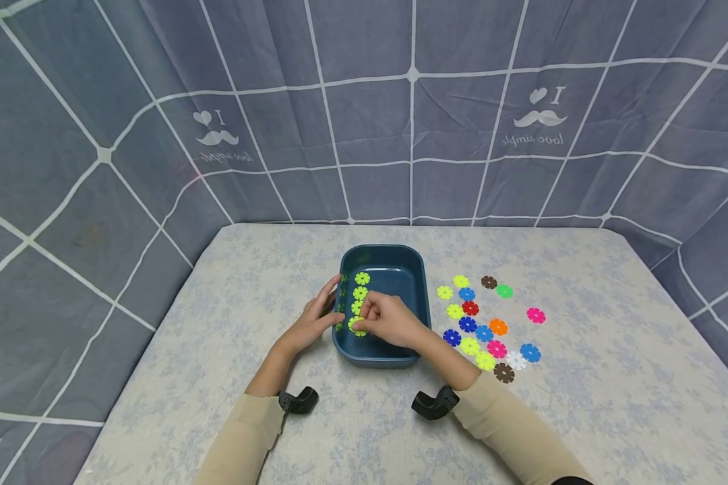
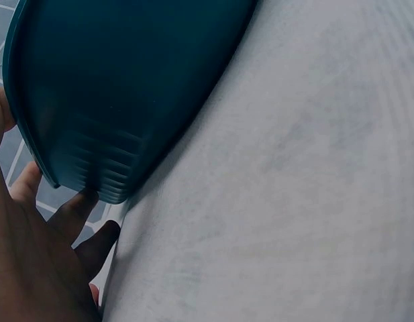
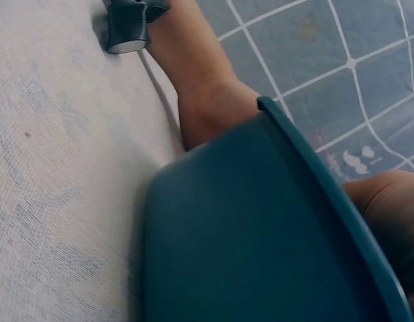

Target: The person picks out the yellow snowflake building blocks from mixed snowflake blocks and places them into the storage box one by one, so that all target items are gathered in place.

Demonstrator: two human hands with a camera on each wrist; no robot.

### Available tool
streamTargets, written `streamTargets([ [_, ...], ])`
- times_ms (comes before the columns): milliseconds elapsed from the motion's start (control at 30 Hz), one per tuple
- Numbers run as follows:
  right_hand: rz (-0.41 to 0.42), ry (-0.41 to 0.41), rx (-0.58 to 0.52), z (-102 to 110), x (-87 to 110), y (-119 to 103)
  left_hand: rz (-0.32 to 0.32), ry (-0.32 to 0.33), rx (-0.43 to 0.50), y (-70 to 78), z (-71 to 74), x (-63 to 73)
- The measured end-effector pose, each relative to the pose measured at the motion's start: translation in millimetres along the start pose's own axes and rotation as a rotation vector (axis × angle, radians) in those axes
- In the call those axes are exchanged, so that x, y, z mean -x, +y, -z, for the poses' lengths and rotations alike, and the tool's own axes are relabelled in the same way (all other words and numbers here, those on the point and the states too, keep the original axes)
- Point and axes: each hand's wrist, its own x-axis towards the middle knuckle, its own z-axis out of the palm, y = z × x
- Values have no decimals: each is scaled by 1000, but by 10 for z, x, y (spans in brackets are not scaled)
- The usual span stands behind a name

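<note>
Two hands (image 1: 312,323) at a blue-green bin (image 1: 379,362) on table (image 1: 267,269). Left hand: fingers spread, touching bin wall just to its right. Right hand (image 1: 394,320): over bin interior, thumb and fingers pinching nearest yellow-green disc (image 1: 353,322); fingertips hidden in wrist views. Row of yellow-green discs (image 1: 362,278) in bin, running ahead of right hand's fingertips. Loose mixed-color discs (image 1: 498,327) on table, outside bin, right of right hand; pink one (image 1: 536,315) farther right.
</note>
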Motion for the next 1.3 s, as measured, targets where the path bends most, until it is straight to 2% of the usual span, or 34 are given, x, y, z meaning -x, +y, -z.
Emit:
streamTargets([
  [167, -14, -39, 31, -76, -39, 9, -21, 12, 22, -216, -7, -55],
  [267, -32, -82, 62, -106, -48, 18, -22, 27, 6, -286, -12, -66],
  [400, -38, -137, 112, -126, -46, 29, -17, 31, 3, -293, -17, -70],
  [600, -43, -177, 174, -149, -39, 38, -11, 11, 25, -284, -9, -84],
  [733, -47, -202, 217, -167, -41, 36, -35, 21, 10, -299, -14, -78],
  [767, -42, -206, 228, -171, -43, 38, -37, 21, 9, -249, -17, -64],
  [967, -49, -221, 286, -186, -55, 35, -53, 18, 23, -247, -23, -67],
  [1000, -54, -224, 293, -188, -57, 31, -56, 21, 21, -300, -22, -83],
  [1167, -60, -234, 317, -214, -74, 31, -51, 18, 36, -300, -15, -89],
  [1300, -99, -227, 323, -233, -93, 34, -47, 20, 33, -301, -11, -86],
])
